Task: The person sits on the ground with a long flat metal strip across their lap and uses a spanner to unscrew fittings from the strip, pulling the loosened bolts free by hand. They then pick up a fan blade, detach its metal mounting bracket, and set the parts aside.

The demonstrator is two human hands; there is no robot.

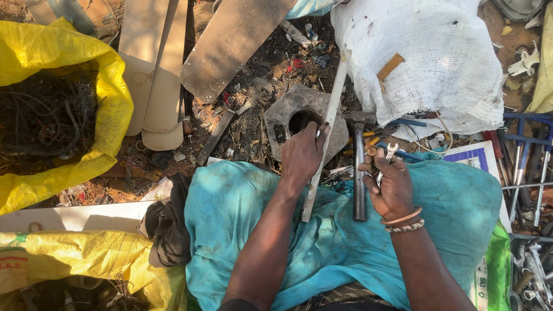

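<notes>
Long pale metal strip (325, 135) runs away from the left hand (302, 156), whose closed fingers clamp it; right hand (391, 184) beside grips silver spanners (387, 158).

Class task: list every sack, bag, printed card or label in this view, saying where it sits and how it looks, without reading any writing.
Yellow sack: upper left, open, holding dark tangled wire.
Second yellow sack: lower left, crumpled, some print.
White woven sack: upper right, bulging, tan patch.
White card: right, purple-striped rectangle.
Green bag: lower right edge.
</notes>
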